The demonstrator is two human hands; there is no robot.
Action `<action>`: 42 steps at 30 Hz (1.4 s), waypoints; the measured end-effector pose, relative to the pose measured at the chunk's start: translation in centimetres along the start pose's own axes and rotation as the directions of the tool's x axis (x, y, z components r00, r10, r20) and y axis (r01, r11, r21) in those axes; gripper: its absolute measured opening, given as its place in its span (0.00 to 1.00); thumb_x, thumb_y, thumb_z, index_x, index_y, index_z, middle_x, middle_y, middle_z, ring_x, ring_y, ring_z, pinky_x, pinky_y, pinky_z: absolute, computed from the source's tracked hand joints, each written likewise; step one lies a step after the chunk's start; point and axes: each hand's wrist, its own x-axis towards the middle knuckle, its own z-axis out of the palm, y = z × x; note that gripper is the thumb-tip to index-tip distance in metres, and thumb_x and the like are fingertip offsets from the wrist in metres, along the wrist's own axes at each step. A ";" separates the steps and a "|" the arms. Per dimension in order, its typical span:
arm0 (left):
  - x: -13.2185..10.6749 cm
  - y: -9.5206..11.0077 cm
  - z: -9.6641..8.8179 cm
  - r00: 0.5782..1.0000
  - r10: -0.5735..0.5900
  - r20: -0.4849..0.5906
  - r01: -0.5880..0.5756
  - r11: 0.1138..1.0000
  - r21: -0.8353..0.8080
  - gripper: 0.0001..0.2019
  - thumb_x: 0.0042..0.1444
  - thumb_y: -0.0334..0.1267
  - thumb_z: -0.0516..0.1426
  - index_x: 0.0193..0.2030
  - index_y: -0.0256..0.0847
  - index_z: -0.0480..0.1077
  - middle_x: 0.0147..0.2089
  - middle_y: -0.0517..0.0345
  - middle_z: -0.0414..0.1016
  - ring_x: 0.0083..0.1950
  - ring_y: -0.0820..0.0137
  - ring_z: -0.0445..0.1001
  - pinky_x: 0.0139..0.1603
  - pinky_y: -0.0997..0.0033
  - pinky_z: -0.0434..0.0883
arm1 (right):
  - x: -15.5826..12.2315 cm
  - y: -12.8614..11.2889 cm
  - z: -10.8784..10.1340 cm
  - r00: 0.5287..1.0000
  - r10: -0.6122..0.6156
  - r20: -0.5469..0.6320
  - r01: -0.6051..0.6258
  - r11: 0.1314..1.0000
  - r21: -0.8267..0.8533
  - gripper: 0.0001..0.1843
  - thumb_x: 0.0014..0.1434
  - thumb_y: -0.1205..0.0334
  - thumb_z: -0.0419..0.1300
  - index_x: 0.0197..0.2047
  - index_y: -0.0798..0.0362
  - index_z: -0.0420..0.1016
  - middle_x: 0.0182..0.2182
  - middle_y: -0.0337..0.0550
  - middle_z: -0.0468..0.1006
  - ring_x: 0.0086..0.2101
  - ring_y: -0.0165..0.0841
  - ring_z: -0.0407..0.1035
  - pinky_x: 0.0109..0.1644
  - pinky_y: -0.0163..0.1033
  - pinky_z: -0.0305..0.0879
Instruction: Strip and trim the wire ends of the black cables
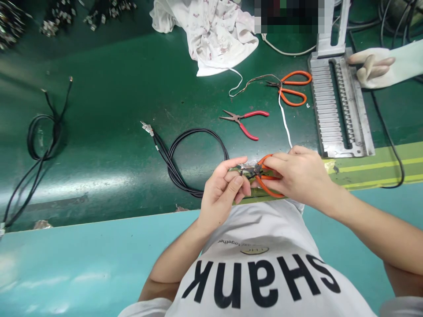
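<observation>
The right hand (pixel 299 176) clenches orange-handled steel pliers (pixel 269 180) at six o'clock on the green rubber-topped bench (pixel 109 57); the left hand (pixel 221 196) pinches a small silver metal terminal (pixel 245 169) at their tips; a coiled black cable (pixel 198 149) lies at nine o'clock; red-handled needle-nose pliers (pixel 243 123) lie at twelve o'clock.

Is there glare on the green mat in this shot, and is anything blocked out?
In the head view, a pale glare band crosses the green mat left of the left hand, a fainter sheen lies on the teal bench, and a pixelated block covers part of the top edge.
</observation>
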 end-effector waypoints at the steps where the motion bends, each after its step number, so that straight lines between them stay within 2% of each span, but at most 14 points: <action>1: 0.0 0.0 0.0 1.000 0.002 -0.003 -0.002 1.000 0.004 0.20 0.66 0.43 0.58 0.62 0.42 0.67 0.29 0.59 0.74 0.23 0.77 0.60 0.23 0.78 0.59 | -0.1 0.0 0.0 1.000 -0.005 -0.005 0.005 1.000 -0.006 0.16 0.65 0.46 0.58 0.37 0.50 0.76 0.30 0.38 0.83 0.26 0.33 0.69 0.36 0.41 0.53; 9: 0.0 0.0 0.1 1.000 0.007 -0.006 -0.007 1.000 0.011 0.19 0.67 0.42 0.57 0.62 0.42 0.67 0.29 0.59 0.74 0.23 0.78 0.60 0.24 0.78 0.59 | -0.5 -0.3 0.2 0.999 -0.022 -0.045 0.018 0.996 -0.093 0.16 0.67 0.48 0.57 0.36 0.51 0.74 0.29 0.38 0.82 0.25 0.32 0.68 0.36 0.41 0.52; 17: 0.0 0.0 0.2 1.000 -0.003 -0.025 0.002 1.000 -0.027 0.19 0.66 0.43 0.58 0.61 0.42 0.67 0.28 0.59 0.74 0.23 0.78 0.60 0.22 0.79 0.59 | -0.5 -0.9 0.5 0.998 0.005 -0.065 -0.014 0.989 -0.145 0.17 0.70 0.51 0.53 0.34 0.52 0.75 0.29 0.43 0.83 0.25 0.33 0.68 0.36 0.42 0.51; 20: 0.2 0.0 0.2 0.999 -0.015 -0.034 0.014 0.999 -0.033 0.19 0.65 0.43 0.59 0.61 0.42 0.67 0.28 0.59 0.74 0.22 0.78 0.60 0.22 0.79 0.58 | -0.6 -0.8 0.4 0.996 0.034 -0.080 -0.039 0.997 -0.061 0.16 0.69 0.52 0.56 0.33 0.52 0.74 0.28 0.42 0.82 0.24 0.32 0.67 0.35 0.43 0.51; 22: 0.3 0.0 0.2 0.999 -0.014 -0.033 0.013 0.999 -0.033 0.19 0.66 0.42 0.58 0.62 0.42 0.67 0.28 0.59 0.74 0.23 0.78 0.59 0.22 0.79 0.58 | -0.5 -0.6 0.2 0.992 0.103 -0.069 -0.092 0.985 0.149 0.16 0.66 0.52 0.60 0.30 0.51 0.72 0.24 0.39 0.79 0.23 0.31 0.65 0.33 0.42 0.53; 23: 0.3 0.1 0.3 1.000 -0.007 -0.030 0.006 1.000 -0.030 0.19 0.66 0.42 0.58 0.62 0.42 0.67 0.28 0.59 0.73 0.23 0.78 0.60 0.22 0.79 0.58 | -0.5 -0.6 0.0 0.986 0.158 -0.049 -0.135 0.940 0.314 0.17 0.65 0.51 0.62 0.28 0.51 0.71 0.22 0.37 0.77 0.22 0.30 0.64 0.32 0.41 0.54; 24: 0.3 0.2 0.3 1.000 0.004 -0.027 -0.005 1.000 -0.022 0.18 0.66 0.41 0.58 0.62 0.43 0.67 0.28 0.60 0.73 0.23 0.78 0.60 0.22 0.78 0.57 | -0.4 -0.6 -0.2 0.975 0.222 -0.016 -0.185 0.849 0.494 0.18 0.64 0.50 0.63 0.27 0.50 0.69 0.21 0.35 0.75 0.21 0.29 0.64 0.30 0.40 0.56; 26: 0.3 0.3 0.5 0.999 0.029 -0.017 -0.029 1.000 0.012 0.18 0.67 0.41 0.57 0.62 0.44 0.67 0.28 0.60 0.73 0.24 0.77 0.61 0.23 0.78 0.57 | -0.2 -0.7 -0.5 0.938 0.338 0.077 -0.269 0.568 0.778 0.18 0.63 0.48 0.64 0.28 0.49 0.69 0.22 0.35 0.74 0.21 0.29 0.65 0.27 0.38 0.59; 28: 0.2 0.3 0.7 0.999 0.046 -0.007 -0.045 0.997 0.059 0.17 0.67 0.40 0.57 0.62 0.45 0.66 0.28 0.60 0.73 0.24 0.77 0.61 0.24 0.77 0.58 | 0.0 -1.1 -0.6 0.904 0.409 0.126 -0.274 0.329 0.904 0.14 0.61 0.50 0.66 0.31 0.49 0.71 0.27 0.37 0.78 0.24 0.31 0.70 0.28 0.38 0.66; 29: 0.1 0.4 0.8 0.999 0.051 -0.005 -0.051 0.996 0.080 0.17 0.67 0.40 0.57 0.62 0.46 0.66 0.28 0.60 0.73 0.24 0.77 0.61 0.24 0.77 0.58 | 0.2 -1.3 -0.5 0.894 0.432 0.121 -0.254 0.264 0.930 0.13 0.59 0.51 0.68 0.32 0.48 0.72 0.30 0.38 0.80 0.27 0.32 0.74 0.31 0.39 0.70; 31: 0.0 0.3 1.1 0.998 0.058 -0.006 -0.057 0.992 0.112 0.18 0.67 0.40 0.57 0.62 0.47 0.65 0.29 0.60 0.73 0.23 0.76 0.60 0.23 0.76 0.58 | 0.4 -1.9 -0.3 0.887 0.457 0.068 -0.188 0.222 0.957 0.12 0.55 0.56 0.72 0.35 0.48 0.72 0.37 0.41 0.82 0.36 0.36 0.77 0.41 0.42 0.75; 34: 0.0 0.3 1.3 0.998 0.061 -0.018 -0.058 0.990 0.127 0.17 0.67 0.39 0.57 0.61 0.47 0.63 0.29 0.60 0.74 0.23 0.77 0.61 0.23 0.75 0.58 | 0.6 -2.7 0.2 0.886 0.463 -0.038 -0.094 0.260 0.961 0.17 0.52 0.62 0.74 0.37 0.48 0.69 0.41 0.41 0.81 0.44 0.37 0.77 0.50 0.45 0.73; 39: 0.0 0.0 1.2 0.999 0.047 -0.004 -0.046 0.995 0.089 0.17 0.67 0.39 0.57 0.60 0.48 0.60 0.29 0.62 0.74 0.22 0.78 0.61 0.23 0.77 0.58 | 0.8 -3.2 1.0 0.862 0.497 -0.094 -0.044 0.258 0.965 0.18 0.54 0.68 0.72 0.35 0.47 0.64 0.36 0.37 0.81 0.37 0.33 0.76 0.44 0.40 0.73; 42: 0.1 -0.3 1.2 0.997 0.076 0.029 -0.078 0.995 0.060 0.17 0.67 0.38 0.56 0.60 0.46 0.59 0.29 0.62 0.74 0.22 0.79 0.61 0.23 0.79 0.58 | 0.9 -3.2 1.5 0.868 0.482 -0.118 -0.003 0.242 0.970 0.19 0.53 0.69 0.72 0.35 0.48 0.64 0.35 0.36 0.81 0.37 0.33 0.76 0.43 0.40 0.73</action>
